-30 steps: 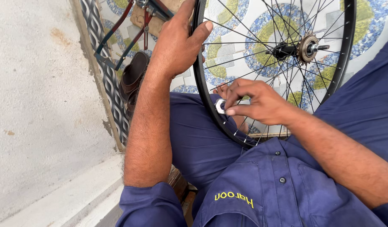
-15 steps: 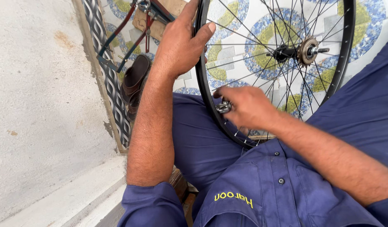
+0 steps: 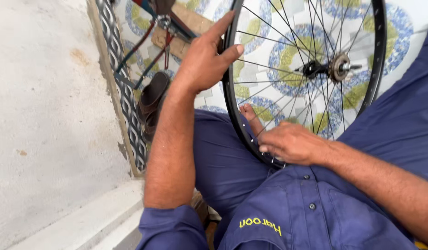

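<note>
The left hand (image 3: 202, 62) is wrapped loosely over the upper left arc of the black spoked bicycle wheel rim (image 3: 229, 111): the thumb lies across the rim's inner side, the index finger stretches straight up along its outer edge, and the remaining fingers curl behind the rim out of sight. It is a steadying hold, fingers partly spread rather than clenched.

The right hand (image 3: 292, 143) rests at the lowest part of the rim, knuckles up, fingers drawn together and bent down against the rim where the thin metal spokes (image 3: 279, 78) meet it. Whether something small is pinched under those fingertips cannot be told, since the back of the hand covers them.

The wheel stands upright between the person's knees, its lower edge pressed into the lap of the dark blue work uniform (image 3: 288, 208). The silver hub with its axle (image 3: 334, 67) sits near the wheel's centre, well apart from both hands.

A bare foot (image 3: 251, 118) shows through the spokes just above the right hand. Beneath lies a patterned floor of blue, yellow and white tiles (image 3: 292, 51). To the left, a brown sandal (image 3: 151, 99) lies beside a patterned metal strip (image 3: 126, 102) bordering a rough pale concrete surface (image 3: 47, 115). Red and blue bicycle frame tubes (image 3: 154, 39) lie at the top left.
</note>
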